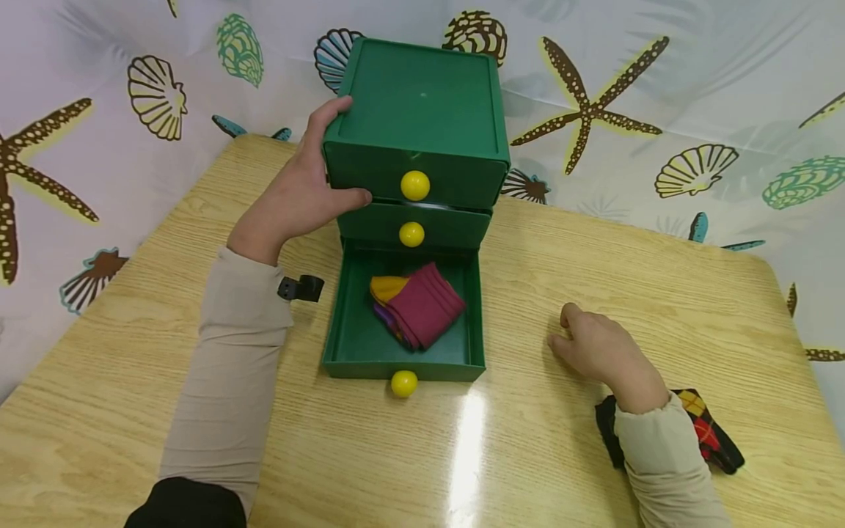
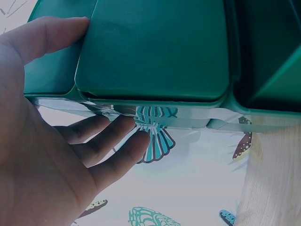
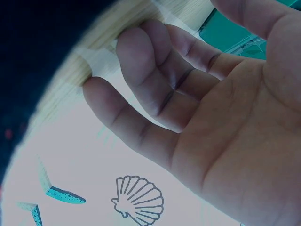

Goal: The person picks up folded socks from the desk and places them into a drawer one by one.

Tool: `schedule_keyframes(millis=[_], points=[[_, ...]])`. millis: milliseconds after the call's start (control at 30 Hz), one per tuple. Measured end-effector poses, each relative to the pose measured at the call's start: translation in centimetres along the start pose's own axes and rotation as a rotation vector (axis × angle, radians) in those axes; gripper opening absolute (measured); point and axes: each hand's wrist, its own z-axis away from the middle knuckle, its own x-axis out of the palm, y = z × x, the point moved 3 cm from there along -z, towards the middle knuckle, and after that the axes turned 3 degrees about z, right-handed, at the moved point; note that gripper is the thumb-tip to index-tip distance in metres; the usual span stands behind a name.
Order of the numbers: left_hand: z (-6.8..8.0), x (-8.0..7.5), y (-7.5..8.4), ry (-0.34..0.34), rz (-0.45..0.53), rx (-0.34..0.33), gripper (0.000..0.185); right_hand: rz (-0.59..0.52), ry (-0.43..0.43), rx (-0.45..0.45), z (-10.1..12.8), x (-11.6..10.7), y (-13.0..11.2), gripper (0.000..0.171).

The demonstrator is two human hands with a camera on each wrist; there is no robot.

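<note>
A green drawer cabinet [image 1: 422,95] with yellow knobs stands on the table. My left hand [image 1: 300,183] rests against its left side, thumb on the top drawer's front and fingers extended along the side wall. The two upper drawers are in; the bottom drawer [image 1: 343,345] is pulled out. Inside it lies a folded maroon sock bundle [image 1: 429,308] with mustard and purple parts. My right hand [image 1: 597,348] hovers over the table right of the drawer, fingers loosely curled around nothing. Partly hidden under my right sleeve is a folded black, red and yellow plaid sock [image 1: 706,429].
The wooden table [image 1: 548,455] extends around the cabinet on both sides and in front. A white curtain [image 1: 614,44] printed with shells and starfish hangs close behind it. A small black clip [image 1: 301,287] sticks out from the left cuff, beside the open drawer.
</note>
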Motion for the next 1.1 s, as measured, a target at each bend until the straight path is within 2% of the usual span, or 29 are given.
schedule_keyframes(millis=[1100], points=[[-0.05, 0.04, -0.01, 0.007, 0.001, 0.011, 0.105, -0.002, -0.010, 0.010, 0.03, -0.11, -0.04, 0.027]])
